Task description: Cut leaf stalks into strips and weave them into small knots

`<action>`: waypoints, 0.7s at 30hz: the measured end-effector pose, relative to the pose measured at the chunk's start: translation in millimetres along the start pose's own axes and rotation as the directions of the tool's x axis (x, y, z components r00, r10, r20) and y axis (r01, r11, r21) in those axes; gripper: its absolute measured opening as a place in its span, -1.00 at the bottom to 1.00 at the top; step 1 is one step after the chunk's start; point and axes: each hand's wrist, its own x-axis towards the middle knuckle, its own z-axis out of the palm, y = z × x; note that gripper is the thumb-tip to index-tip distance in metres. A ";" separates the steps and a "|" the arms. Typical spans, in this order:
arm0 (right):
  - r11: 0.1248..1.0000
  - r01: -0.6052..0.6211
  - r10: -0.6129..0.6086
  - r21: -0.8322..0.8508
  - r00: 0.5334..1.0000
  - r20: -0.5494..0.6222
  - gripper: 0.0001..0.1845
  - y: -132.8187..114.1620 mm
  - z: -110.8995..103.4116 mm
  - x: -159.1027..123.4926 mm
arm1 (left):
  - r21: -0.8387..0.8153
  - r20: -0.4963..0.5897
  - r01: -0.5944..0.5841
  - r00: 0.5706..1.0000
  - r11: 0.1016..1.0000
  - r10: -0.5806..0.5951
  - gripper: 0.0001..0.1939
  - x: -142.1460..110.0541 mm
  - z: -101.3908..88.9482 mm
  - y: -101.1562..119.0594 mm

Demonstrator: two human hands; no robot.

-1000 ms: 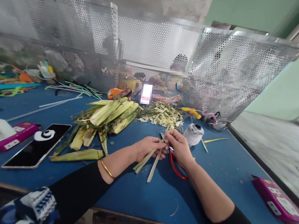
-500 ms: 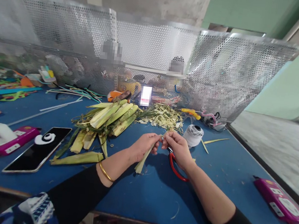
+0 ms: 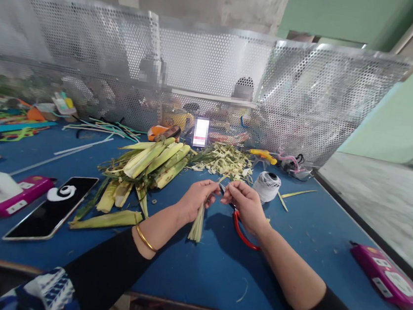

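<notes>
My left hand is closed round a small bundle of pale green leaf strips that hangs almost straight down to the blue table. My right hand pinches the top end of the same strips, fingertips meeting the left hand's. Red-handled scissors lie on the table just under my right hand. A white spool of thread stands just beyond my right hand.
A pile of green-yellow leaf stalks and pale trimmings lies behind my hands. A black phone and a magenta box lie at left, another magenta box at right. Perforated metal screen closes the back, people behind it.
The strip bundle swung from slanting down-left to hanging nearly upright. Both hands rose slightly and stayed together at its top end.
</notes>
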 end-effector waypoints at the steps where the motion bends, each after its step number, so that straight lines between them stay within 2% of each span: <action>1: 1.000 0.000 0.000 -0.008 1.000 -0.002 -0.62 0.1 0.1 0.0 | -0.061 -0.009 0.036 0.999 0.997 -0.037 -0.84 0.5 0.0 0.9; 4: 0.999 0.019 -0.018 -0.047 1.000 0.007 -0.61 0.9 0.3 0.1 | -0.250 -0.002 0.130 0.991 0.960 -0.135 -0.86 1.7 0.0 4.5; 8: 0.991 0.044 -0.039 -0.123 0.998 0.045 -0.63 3.3 0.5 0.3 | -0.403 0.053 0.237 0.970 0.884 -0.235 -0.73 0.7 1.6 10.7; 13: 0.972 0.024 -0.008 -0.235 0.998 0.067 -0.70 8.3 -2.9 3.3 | -0.458 -0.001 0.173 0.981 0.872 -0.195 -0.69 0.1 2.6 12.9; 16: 0.897 0.020 0.038 -0.441 0.992 0.123 -0.78 3.5 -9.1 5.5 | -0.468 -0.029 0.125 0.987 0.875 -0.157 -0.68 1.6 0.1 12.1; 17: 0.827 0.035 0.058 -0.562 0.987 0.148 -0.81 -0.8 -12.1 5.2 | -0.468 -0.041 0.108 0.989 0.877 -0.144 -0.68 2.1 -1.1 12.3; 18: 0.716 0.061 0.082 -0.695 0.982 0.171 -0.84 -6.3 -15.7 4.1 | -0.467 -0.053 0.090 0.990 0.880 -0.129 -0.69 2.5 -2.4 12.9; 19: 0.541 0.105 0.102 -0.835 0.977 0.190 -0.85 -12.7 -19.7 2.1 | -0.465 -0.063 0.074 0.991 0.882 -0.116 -0.70 2.8 -3.8 13.8; 21: 0.101 0.156 0.172 -0.983 0.970 0.172 -0.77 -26.4 -27.9 -4.5 | -0.462 -0.082 0.050 0.992 0.885 -0.098 -0.72 3.2 -6.3 16.3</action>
